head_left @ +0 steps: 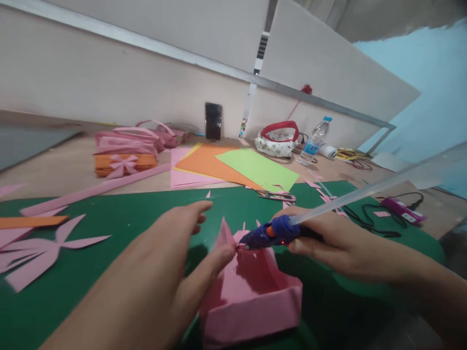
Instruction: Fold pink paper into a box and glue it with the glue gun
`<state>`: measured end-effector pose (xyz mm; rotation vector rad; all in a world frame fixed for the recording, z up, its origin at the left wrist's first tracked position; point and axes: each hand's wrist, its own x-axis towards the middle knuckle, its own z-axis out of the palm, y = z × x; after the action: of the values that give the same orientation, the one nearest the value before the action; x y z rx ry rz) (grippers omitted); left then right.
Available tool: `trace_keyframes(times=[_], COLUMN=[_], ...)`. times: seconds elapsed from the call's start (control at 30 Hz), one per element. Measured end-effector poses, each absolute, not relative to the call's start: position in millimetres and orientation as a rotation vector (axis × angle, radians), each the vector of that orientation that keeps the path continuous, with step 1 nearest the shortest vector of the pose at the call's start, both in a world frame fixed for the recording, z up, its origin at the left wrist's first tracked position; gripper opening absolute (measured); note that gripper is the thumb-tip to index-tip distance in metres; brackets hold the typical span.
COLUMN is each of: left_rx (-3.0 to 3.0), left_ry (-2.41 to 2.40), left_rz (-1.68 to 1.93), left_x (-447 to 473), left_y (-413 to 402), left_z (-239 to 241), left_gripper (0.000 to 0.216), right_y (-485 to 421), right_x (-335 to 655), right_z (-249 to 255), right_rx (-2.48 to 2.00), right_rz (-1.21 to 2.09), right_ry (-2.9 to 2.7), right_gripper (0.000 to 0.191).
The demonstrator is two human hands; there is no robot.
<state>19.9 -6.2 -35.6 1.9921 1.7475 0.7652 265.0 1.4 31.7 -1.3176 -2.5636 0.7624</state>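
Right hand (333, 238) wrapped round the blue glue gun (272, 234) and left hand (160, 267) spread wide, thumb at a corner of the pink paper box (253, 313) over the green mat (127, 214), I seem to be gluing that corner, which likely calls next for pressing it.

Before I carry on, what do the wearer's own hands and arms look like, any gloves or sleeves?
The left hand and right hand are ungloved. No sleeve, watch or bracelet shows. Some fingers are hidden, so I cannot rule out rings.
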Motion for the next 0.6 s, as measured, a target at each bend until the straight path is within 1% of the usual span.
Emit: trace_keyframes(times=[0.07,0.13,0.2,0.3,0.43,0.47,0.6], left_rx=[1.806,1.647,1.545,1.483,1.507,1.523,1.539], left_ry=[1.554,1.384,1.273,1.243,1.195,1.189,1.227], left_rz=[0.621,0.523,0.502,0.525,0.545,0.548,0.571], left_x=[29,35,36,34,30,29,25], left_y=[13,28,36,36,34,35,37], left_z=[-29,-32,-39,-47,-47,-47,-53], left_gripper=[0.070,0.069,0.062,0.049,0.018,0.014,0.013], right_y=[0,0,1,6,15,16,18], right_x=[265,265,266,266,261,260,255], right_z=[31,30,29,27,24,24,25], right_rx=[-1.302,-1.300,-1.318,-1.383,-1.423,-1.418,-1.391], right_rz=[0.735,0.718,0.694,0.630,0.595,0.592,0.571], right_ry=[-2.565,-2.566,-2.559,-2.522,-2.475,-2.470,-2.464], right_gripper=[0.016,0.016,0.015,0.014,0.010,0.009,0.008])
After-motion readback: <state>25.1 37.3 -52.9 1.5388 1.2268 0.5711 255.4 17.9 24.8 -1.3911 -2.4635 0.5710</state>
